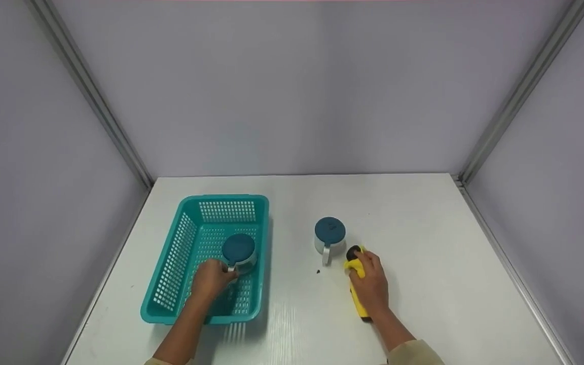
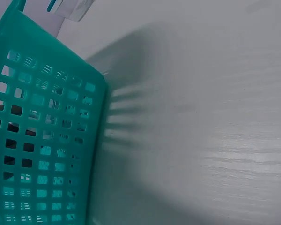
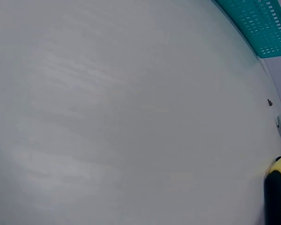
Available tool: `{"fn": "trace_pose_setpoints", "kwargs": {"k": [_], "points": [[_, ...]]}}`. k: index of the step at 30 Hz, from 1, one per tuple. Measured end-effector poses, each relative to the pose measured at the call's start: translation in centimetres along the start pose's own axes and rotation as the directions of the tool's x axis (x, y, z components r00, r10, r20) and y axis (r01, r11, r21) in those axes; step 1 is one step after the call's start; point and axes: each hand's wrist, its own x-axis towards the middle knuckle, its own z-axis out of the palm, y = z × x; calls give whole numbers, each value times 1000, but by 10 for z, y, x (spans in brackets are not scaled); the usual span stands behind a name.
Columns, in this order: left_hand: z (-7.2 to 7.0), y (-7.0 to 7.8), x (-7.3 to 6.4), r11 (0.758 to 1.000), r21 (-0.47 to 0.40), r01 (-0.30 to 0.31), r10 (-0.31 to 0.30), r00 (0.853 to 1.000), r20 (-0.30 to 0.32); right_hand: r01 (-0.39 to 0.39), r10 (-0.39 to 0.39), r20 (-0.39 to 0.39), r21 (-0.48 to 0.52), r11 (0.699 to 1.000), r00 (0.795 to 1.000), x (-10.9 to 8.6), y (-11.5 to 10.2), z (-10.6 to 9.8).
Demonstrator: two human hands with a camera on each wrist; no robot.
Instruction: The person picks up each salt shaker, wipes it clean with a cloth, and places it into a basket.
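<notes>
In the head view my left hand (image 1: 211, 280) reaches into a teal plastic basket (image 1: 166, 253) and pinches the handle of a clear mug with a blue lid (image 1: 239, 247). That mug stands upright inside, toward the basket's right side. To the right, my right hand (image 1: 371, 285) grips a yellow object with black ends (image 1: 358, 301) on the white table; its exact kind is unclear. The right wrist view catches only part of this yellow-and-black object (image 3: 274, 197) at the lower right edge. Neither wrist view shows fingers clearly.
Between basket and right hand stands a second blue-lidded mug (image 1: 330, 231), its handle facing me. A small dark speck (image 1: 318, 271) lies near it on the white table (image 1: 413, 218). Grey panels (image 1: 297, 91) enclose the table's back and sides.
</notes>
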Motion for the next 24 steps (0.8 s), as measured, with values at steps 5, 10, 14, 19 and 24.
{"fn": "trace_pose_setpoints", "kwargs": {"k": [5,10,14,19,24], "points": [[0,1,5,995,101,25,-27,999,24,-2,2,2,-3,1000,1000,0,0,2],[-1,4,12,985,173,26,-33,999,39,-13,13,-3,4,1000,1000,-1,1,2],[-1,5,16,981,191,20,-25,999,24,-19,19,0,-6,1000,1000,-1,0,2],[-1,4,18,980,196,12,-16,1000,16,-9,8,-11,-11,1000,1000,-1,0,2],[-4,9,19,977,211,22,-27,999,19,-3,3,-25,3,1000,1000,-1,0,2]]}}
